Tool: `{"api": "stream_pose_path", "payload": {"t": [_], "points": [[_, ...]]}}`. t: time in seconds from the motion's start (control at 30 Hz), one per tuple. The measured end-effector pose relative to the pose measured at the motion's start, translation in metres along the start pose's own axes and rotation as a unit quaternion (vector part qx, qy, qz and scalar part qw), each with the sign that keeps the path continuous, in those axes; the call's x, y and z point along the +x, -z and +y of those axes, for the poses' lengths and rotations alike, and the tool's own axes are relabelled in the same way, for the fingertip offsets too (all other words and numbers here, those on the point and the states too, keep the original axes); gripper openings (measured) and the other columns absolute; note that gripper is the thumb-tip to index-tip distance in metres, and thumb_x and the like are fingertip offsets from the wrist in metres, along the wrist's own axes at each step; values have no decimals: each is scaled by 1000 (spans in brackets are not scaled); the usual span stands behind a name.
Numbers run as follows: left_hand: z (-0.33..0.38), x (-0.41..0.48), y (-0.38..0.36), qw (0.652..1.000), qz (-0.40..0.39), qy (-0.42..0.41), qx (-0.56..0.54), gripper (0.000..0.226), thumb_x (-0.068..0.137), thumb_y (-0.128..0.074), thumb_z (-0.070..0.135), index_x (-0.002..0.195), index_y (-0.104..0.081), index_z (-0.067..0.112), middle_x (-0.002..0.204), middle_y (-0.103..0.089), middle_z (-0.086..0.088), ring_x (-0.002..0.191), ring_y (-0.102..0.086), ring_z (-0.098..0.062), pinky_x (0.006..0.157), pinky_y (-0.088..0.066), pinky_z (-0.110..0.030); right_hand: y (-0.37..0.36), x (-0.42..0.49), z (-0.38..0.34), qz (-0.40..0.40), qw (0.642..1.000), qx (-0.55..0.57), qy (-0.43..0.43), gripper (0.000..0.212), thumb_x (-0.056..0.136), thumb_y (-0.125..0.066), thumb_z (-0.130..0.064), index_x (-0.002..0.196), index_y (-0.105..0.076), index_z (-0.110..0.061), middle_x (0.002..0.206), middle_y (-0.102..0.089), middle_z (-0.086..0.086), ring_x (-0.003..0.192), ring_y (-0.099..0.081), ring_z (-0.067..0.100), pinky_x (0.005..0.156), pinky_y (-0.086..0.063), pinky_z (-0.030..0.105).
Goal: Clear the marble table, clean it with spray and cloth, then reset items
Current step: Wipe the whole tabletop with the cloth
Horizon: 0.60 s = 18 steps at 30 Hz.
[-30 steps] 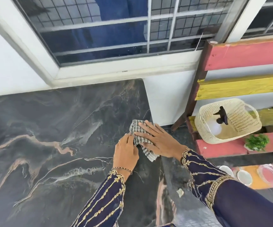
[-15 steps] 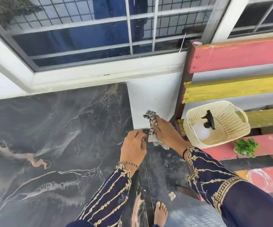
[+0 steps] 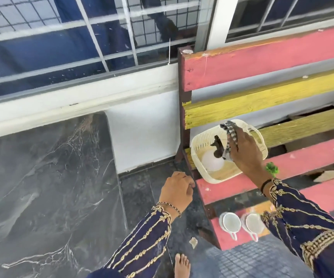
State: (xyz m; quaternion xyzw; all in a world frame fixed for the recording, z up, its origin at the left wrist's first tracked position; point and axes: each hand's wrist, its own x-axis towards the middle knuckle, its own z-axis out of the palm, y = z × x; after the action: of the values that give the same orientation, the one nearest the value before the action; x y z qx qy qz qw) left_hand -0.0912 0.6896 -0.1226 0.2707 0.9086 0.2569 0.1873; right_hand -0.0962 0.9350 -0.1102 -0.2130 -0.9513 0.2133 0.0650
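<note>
My right hand (image 3: 244, 151) reaches out over the cream basket (image 3: 202, 141), fingers closed around the checked cloth (image 3: 231, 135), which bunches up above my knuckles and hangs down past my thumb side, just over the basket's open top. The basket sits on the slatted bench (image 3: 262, 61), at its left end, partly on a yellow slat and partly on a pink one. Inside it lies the spray bottle (image 3: 212, 160), white body low, dark trigger head pointing up toward the cloth. My left hand (image 3: 177, 190) hangs loosely curled over the dark floor, holding nothing that I can see, between the marble table (image 3: 42, 177) and the bench's left edge. The table's right edge runs just left of that hand. Two white cups (image 3: 230, 221) rest on a lower pink slat near the bench's front left corner.
</note>
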Motion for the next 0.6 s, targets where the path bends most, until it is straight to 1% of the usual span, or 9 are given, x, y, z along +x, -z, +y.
{"api": "stream_pose_path", "payload": {"t": [0.07, 0.13, 0.2, 0.27, 0.33, 0.37, 0.43, 0.5, 0.6], "points": [[2, 8, -5, 1000, -8, 8, -3, 25, 89, -48, 13, 98, -70, 18, 114, -62, -1, 119, -54, -16, 99, -46, -32, -5, 12, 17, -33, 998, -25, -52, 47, 104, -44, -23, 150, -36, -14, 134, -54, 24, 122, -51, 43, 92, -51, 57], [3, 18, -14, 1000, -20, 14, 1, 26, 90, -46, 16, 101, -70, 19, 117, -60, -1, 117, -55, -17, 98, -46, -32, -14, 22, 33, -61, 994, -35, -89, 44, 103, -46, -18, 146, -39, -10, 133, -53, 26, 122, -50, 44, 94, -49, 55], [5, 28, -23, 999, -32, 19, 6, 27, 90, -46, 18, 103, -69, 20, 117, -58, -1, 113, -57, -19, 97, -48, -33, -25, 29, 47, -82, 990, -23, -110, 42, 102, -49, -15, 143, -44, -8, 129, -56, 27, 120, -53, 44, 94, -49, 51], [5, 38, -32, 999, -43, 20, 11, 26, 90, -46, 20, 103, -68, 21, 115, -58, 0, 108, -59, -20, 93, -50, -33, -35, 34, 54, -79, 989, 5, -122, 39, 100, -53, -15, 138, -49, -6, 124, -61, 27, 115, -57, 43, 92, -50, 47], [8, 46, -43, 998, -54, 17, 15, 25, 90, -46, 20, 101, -68, 22, 111, -59, 1, 106, -59, -20, 90, -50, -33, -43, 38, 60, -52, 989, 38, -133, 37, 99, -56, -14, 134, -54, -3, 117, -65, 26, 107, -62, 40, 84, -50, 39], [8, 49, -47, 998, -59, 17, 14, 25, 89, -46, 20, 101, -68, 23, 110, -60, 1, 108, -57, -19, 91, -49, -33, -46, 38, 61, -43, 989, 52, -134, 36, 98, -56, -12, 132, -55, -1, 115, -66, 26, 103, -64, 38, 79, -49, 34], [10, 53, -56, 997, -69, 9, 21, 25, 89, -47, 19, 103, -68, 21, 111, -61, 0, 113, -54, -17, 93, -46, -33, -49, 35, 66, -38, 989, 65, -124, 36, 97, -55, -5, 132, -55, 3, 113, -67, 26, 100, -67, 36, 77, -51, 31], [16, 56, -63, 997, -78, -5, 29, 25, 91, -48, 19, 106, -68, 19, 117, -62, -1, 117, -52, -17, 96, -43, -34, -47, 30, 72, -35, 991, 70, -105, 34, 96, -55, -2, 130, -55, 6, 114, -68, 26, 101, -68, 36, 81, -55, 34], [26, 55, -69, 995, -93, -19, 37, 25, 92, -48, 19, 107, -69, 17, 120, -62, -2, 116, -54, -18, 96, -44, -35, -37, 15, 78, -28, 995, 74, -69, 30, 96, -57, -1, 125, -60, 6, 117, -70, 24, 103, -70, 36, 87, -57, 37]]}}
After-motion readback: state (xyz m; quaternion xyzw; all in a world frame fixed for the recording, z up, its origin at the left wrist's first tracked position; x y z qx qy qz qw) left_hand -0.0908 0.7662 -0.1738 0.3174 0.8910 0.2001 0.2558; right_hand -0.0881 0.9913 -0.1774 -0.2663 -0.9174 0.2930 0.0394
